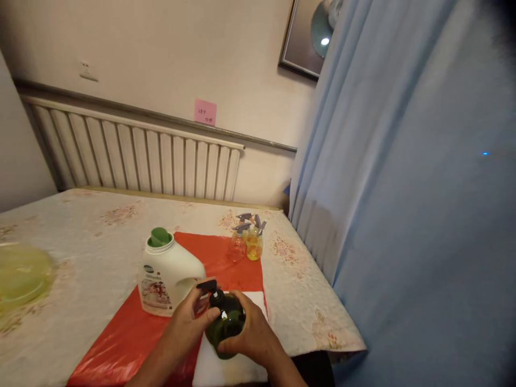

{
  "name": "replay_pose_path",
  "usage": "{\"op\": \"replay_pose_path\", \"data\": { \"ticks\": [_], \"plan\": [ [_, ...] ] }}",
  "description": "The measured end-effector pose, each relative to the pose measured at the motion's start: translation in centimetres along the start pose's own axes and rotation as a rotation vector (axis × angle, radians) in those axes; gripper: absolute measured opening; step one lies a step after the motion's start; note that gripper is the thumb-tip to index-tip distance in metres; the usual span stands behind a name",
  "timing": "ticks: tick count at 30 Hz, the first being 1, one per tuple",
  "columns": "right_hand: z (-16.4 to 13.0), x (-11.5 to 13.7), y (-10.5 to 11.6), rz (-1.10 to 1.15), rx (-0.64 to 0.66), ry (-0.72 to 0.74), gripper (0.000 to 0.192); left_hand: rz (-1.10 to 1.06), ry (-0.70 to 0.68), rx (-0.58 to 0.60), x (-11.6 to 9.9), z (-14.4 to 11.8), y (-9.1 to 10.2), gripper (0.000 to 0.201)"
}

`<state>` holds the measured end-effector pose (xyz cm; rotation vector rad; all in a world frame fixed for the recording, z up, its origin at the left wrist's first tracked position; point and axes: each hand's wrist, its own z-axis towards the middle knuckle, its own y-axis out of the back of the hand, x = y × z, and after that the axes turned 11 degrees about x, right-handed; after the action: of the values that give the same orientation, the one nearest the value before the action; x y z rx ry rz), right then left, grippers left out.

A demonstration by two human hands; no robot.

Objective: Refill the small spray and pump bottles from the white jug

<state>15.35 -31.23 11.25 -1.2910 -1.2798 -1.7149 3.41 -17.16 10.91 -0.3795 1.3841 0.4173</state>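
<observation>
Bottle [226, 321] of dark green, see-through plastic with a black pump head sits low in the view, a little left of centre, tilted and held over a white cloth [229, 368] at the near edge of the table [80, 236]. Both hands grip it: the right hand [252, 333] wraps the round body from the 3 o'clock side, fingers curled closed around it, while the left hand [189, 321] comes in from 9 o'clock with thumb and fingers pinched at the neck just under the pump. Directly at 10 o'clock from the bottle, just beside the left hand, stands a white detergent jug [167, 277] with a green cap and a printed label (the handle side faces the hands). Jug and cloth both rest on a red plastic sheet [133, 333] spread over the pale, flower-patterned tablecloth. At 12 o'clock, well apart from the hands and on the far edge of the red sheet, 2 small clear spray bottles [246, 242] with grey triggers stand touching; the right one holds yellow liquid, the left one looks pinkish. Far out at 9 o'clock a yellowish translucent bowl [22, 277] lies on the table, blurred. Behind the table runs a slatted white radiator [137, 156], with a pink sticky note [205, 112] on the wall above it, and a pale blue curtain [403, 188] fills the right side.
</observation>
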Motion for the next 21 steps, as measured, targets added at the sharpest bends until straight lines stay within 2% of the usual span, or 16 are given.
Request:
{"op": "replay_pose_path", "data": {
  "ticks": [3, 8, 11, 14, 18, 21],
  "plan": [
    [0.0, 0.0, 0.0, -0.013, -0.013, -0.026, 0.090, 0.012, 0.019, -0.066, -0.4, 0.2, -0.2, 0.043],
    [0.0, 0.0, 0.1, -0.028, -0.011, -0.013, 0.086, 0.182, -0.013, 0.072, -1.8, -0.2, 0.0, 0.027],
    [0.0, 0.1, 0.1, -0.025, -0.011, -0.003, 0.084, 0.114, 0.007, 0.077, -1.7, -0.2, -0.1, 0.036],
    [-0.1, 0.2, 0.1, -0.033, -0.016, -0.009, 0.083, -0.017, 0.035, 0.028, -1.2, 0.1, -0.3, 0.046],
    [0.0, 0.2, 0.1, -0.026, -0.017, -0.008, 0.082, -0.009, 0.028, 0.043, -1.0, 0.2, -0.2, 0.033],
    [0.1, 0.0, 0.2, -0.026, -0.008, 0.005, 0.080, 0.009, 0.014, 0.100, -1.1, 0.2, 0.0, 0.035]
  ]
}}
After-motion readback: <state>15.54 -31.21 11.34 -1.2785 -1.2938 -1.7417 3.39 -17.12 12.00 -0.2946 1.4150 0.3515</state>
